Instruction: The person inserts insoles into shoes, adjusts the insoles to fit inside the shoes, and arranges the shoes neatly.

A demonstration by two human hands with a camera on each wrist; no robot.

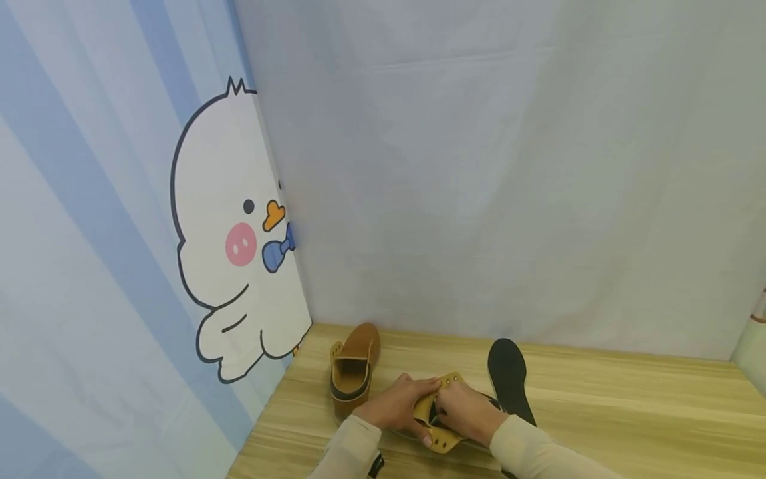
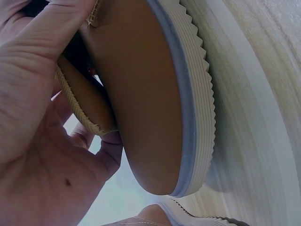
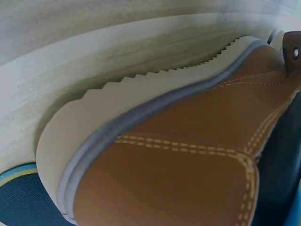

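A brown leather shoe (image 1: 443,440) with a pale ridged sole lies on the wooden table, its toe to the left and its eyelet flaps spread. My left hand (image 1: 399,403) grips it at the opening; in the left wrist view, fingers curl around the tongue (image 2: 87,101). From the heel side my right hand (image 1: 465,411) reaches into the shoe, its fingertips hidden inside. The right wrist view shows the stitched heel (image 3: 174,183) and a dark lining, but not the hand. Just beyond the right hand lies a black insole (image 1: 507,372).
Another brown shoe (image 1: 361,349) stands to the left, toe toward the back. A grey cloth wall (image 1: 479,199) rises behind the wooden table (image 1: 628,399). On the left hangs a striped curtain (image 1: 90,266) with a white cartoon bird (image 1: 221,166).
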